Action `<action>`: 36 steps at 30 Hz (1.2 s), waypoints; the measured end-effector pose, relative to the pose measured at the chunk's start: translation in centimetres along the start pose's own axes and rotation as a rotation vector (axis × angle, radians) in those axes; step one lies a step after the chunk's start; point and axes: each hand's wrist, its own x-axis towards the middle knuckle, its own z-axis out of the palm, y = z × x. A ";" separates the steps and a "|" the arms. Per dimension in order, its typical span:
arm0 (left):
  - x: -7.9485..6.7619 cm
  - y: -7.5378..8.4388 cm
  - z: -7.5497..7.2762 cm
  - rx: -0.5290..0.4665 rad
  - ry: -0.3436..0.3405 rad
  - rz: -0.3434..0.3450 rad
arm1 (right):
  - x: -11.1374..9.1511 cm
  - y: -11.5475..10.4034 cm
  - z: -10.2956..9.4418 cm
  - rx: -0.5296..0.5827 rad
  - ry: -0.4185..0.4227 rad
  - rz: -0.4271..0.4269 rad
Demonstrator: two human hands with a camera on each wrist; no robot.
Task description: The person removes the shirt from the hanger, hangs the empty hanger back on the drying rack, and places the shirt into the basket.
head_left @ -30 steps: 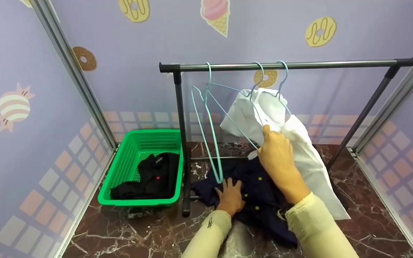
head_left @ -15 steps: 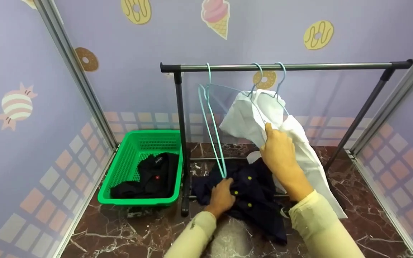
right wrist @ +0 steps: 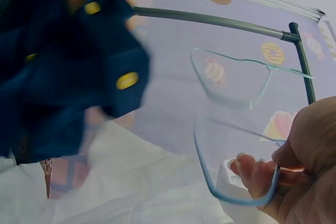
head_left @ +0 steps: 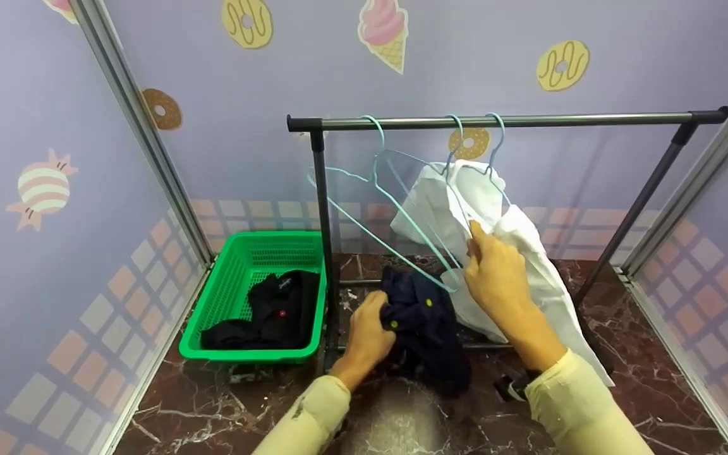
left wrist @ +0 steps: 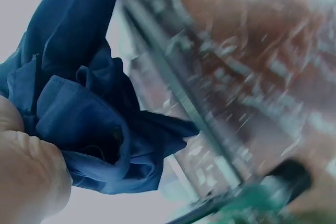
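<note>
My left hand point(head_left: 369, 332) grips a bunched dark navy garment with yellow buttons point(head_left: 427, 347), whose lower part hangs down in front of the rack. In the left wrist view, folds of that navy cloth point(left wrist: 79, 124) spread beyond the knuckles. With its thumb and fingers, my right hand point(head_left: 500, 272) pinches the side of a blue wire hanger point(right wrist: 210, 187) hooked on the rail. Left of it, another light blue hanger point(head_left: 414, 226) hangs bare and swung askew. A white garment point(head_left: 538, 265) hangs on the rightmost hanger, partly behind my right hand and forearm.
The metal clothes rack point(head_left: 566, 120) spans the back of the dark marbled surface point(head_left: 212, 417). Beside its left post stands a green plastic basket point(head_left: 188, 338) with black clothing point(head_left: 294, 316) inside. Patterned walls enclose the back and both sides.
My left hand went from lying spread on the navy garment to gripping it, then drew it left and up. The left hanger swung round. My right hand stayed at its hanger.
</note>
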 end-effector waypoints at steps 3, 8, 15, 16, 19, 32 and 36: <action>0.3 0.6 -1.8 0.001 0.061 0.008 | -0.2 0.0 -0.4 0.002 0.001 -0.003; 0.2 1.3 -4.5 -0.030 0.149 0.007 | -0.9 0.1 -0.6 0.015 0.055 -0.020; 0.2 0.3 -8.4 -0.132 0.229 -0.059 | -1.8 1.1 -0.8 0.092 0.223 -0.110; 0.2 0.0 -8.9 -0.138 0.244 -0.073 | -1.9 1.3 -0.9 0.095 0.231 -0.114; -0.2 -1.1 -10.5 -0.139 0.294 -0.100 | -2.3 2.0 -1.5 0.107 0.237 -0.116; -0.4 -4.9 -17.7 -0.024 0.542 -0.213 | -3.9 5.1 -3.2 0.117 0.388 -0.206; 1.1 -5.4 -19.3 0.014 0.575 -0.261 | -3.9 5.7 -3.8 0.132 0.398 -0.225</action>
